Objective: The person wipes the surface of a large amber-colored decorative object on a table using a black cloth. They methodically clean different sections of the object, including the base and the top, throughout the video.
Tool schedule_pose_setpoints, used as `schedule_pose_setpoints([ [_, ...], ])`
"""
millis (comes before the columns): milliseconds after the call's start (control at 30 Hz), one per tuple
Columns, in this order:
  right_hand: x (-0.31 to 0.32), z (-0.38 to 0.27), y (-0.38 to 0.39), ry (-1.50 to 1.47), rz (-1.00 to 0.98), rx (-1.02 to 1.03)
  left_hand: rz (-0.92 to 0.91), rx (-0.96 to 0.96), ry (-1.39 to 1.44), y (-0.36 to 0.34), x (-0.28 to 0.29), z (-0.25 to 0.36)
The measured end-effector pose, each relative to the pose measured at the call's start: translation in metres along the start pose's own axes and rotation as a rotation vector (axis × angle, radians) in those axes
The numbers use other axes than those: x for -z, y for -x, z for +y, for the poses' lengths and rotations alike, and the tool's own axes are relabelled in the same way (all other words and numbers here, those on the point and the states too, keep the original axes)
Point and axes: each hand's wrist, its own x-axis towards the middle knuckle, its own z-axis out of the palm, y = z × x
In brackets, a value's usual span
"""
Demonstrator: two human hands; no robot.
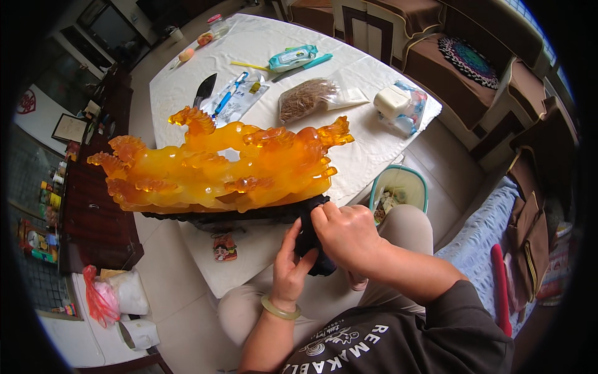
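A large translucent amber sculpture (205, 168), with several horse-like heads, stands on a dark base (237, 216) at the table's near side. At the base's right end is a bunched black cloth (306, 240). My left hand (288, 271), with a pale bangle on its wrist, holds the cloth between thumb and fingers. Close beside it on the right, my right hand (349, 232) is closed on the cloth's upper part, knuckles up. Its fingertips are hidden. On the table edge below the base lies a small cartoon-figure tag (224, 247).
A white cloth covers the table (187, 81). Farther back lie a dark-bladed knife (204, 90), a blue toothbrush (229, 95), a wipes pack (293, 58), a bag of brown fibres (306, 100) and tissue packs (398, 106). A waste bin (425, 187) stands by my right knee.
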Motion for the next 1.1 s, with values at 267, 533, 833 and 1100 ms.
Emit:
schedule_pose_setpoints([
  [267,0.004,0.0,0.008,-0.031,0.095,-0.014,-0.027,-0.058,-0.088,0.001,-0.006,0.006],
  [533,0.0,0.002,-0.004,-0.095,0.029,0.025,0.034,-0.057,-0.022,0.0,-0.001,0.002],
  [833,0.016,-0.026,-0.02,0.169,-0.154,0.07,-0.03,-0.045,-0.079,-0.002,0.01,0.0],
  [1100,0.029,-0.039,-0.039,0.231,-0.353,0.195,-0.02,-0.047,-0.084,0.003,0.005,0.01],
])
